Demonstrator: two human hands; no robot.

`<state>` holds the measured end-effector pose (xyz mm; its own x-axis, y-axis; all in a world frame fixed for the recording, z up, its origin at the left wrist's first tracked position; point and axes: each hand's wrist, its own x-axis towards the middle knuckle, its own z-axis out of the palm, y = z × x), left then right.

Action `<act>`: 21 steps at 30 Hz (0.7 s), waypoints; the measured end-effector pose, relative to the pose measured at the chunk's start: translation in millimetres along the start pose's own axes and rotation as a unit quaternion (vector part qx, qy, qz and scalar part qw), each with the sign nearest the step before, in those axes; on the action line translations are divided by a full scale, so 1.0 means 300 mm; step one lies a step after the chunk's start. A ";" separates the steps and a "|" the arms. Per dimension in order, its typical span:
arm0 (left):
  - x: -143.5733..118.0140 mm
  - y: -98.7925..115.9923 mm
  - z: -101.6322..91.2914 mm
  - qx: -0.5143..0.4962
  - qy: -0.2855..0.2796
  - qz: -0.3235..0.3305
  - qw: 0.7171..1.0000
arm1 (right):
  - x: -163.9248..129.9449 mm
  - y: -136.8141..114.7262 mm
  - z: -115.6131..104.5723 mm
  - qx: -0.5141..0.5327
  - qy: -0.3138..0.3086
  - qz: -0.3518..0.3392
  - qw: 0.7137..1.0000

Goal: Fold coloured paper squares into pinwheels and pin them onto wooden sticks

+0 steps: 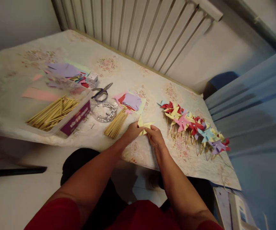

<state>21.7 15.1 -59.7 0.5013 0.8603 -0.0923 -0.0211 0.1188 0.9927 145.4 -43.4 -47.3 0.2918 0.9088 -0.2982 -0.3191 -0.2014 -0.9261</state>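
Note:
My left hand [132,131] and my right hand [154,135] both pinch a small yellow paper piece [143,124], folded like a pinwheel, just above the table's front edge. A loose bundle of wooden sticks [116,124] lies just left of my left hand. To the right of my right hand stretches a row of finished paper pinwheels [195,126] in red, yellow, pink, blue and purple on sticks. A stack of cut coloured paper squares [131,102] lies beyond my hands.
A clear plastic box [77,118] holds more wooden sticks [53,112] at the left. Scissors [101,92] and a round clear container of pins [103,111] sit behind it. Coloured paper sheets [63,69] lie farther back. A radiator [138,28] stands behind the floral-covered table [118,72].

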 end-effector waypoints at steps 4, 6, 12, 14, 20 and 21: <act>-0.053 0.005 -0.012 -0.002 0.021 0.029 0.999 | -0.003 0.011 -0.007 0.013 -0.002 -0.024 1.000; -0.081 0.000 -0.013 0.002 0.056 0.043 0.998 | -0.010 0.016 -0.019 0.027 -0.001 -0.037 0.999; -0.161 -0.047 0.009 0.195 0.144 0.088 0.966 | -0.085 0.040 -0.100 0.061 0.027 -0.036 0.997; -0.194 -0.064 0.017 0.310 0.139 0.136 0.930 | -0.120 0.050 -0.139 0.072 0.040 -0.043 0.996; -0.274 -0.096 0.017 0.526 0.177 0.149 0.818 | -0.210 0.073 -0.262 0.115 0.068 -0.042 0.990; -0.279 -0.097 0.016 0.547 0.188 0.137 0.804 | -0.220 0.076 -0.279 0.118 0.068 -0.044 0.990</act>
<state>-15.6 -62.7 -80.4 0.3053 0.8938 0.3283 0.7912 -0.4300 0.4348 194.3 -138.5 -68.2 0.4417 0.8580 -0.2620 -0.4834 -0.0184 -0.8752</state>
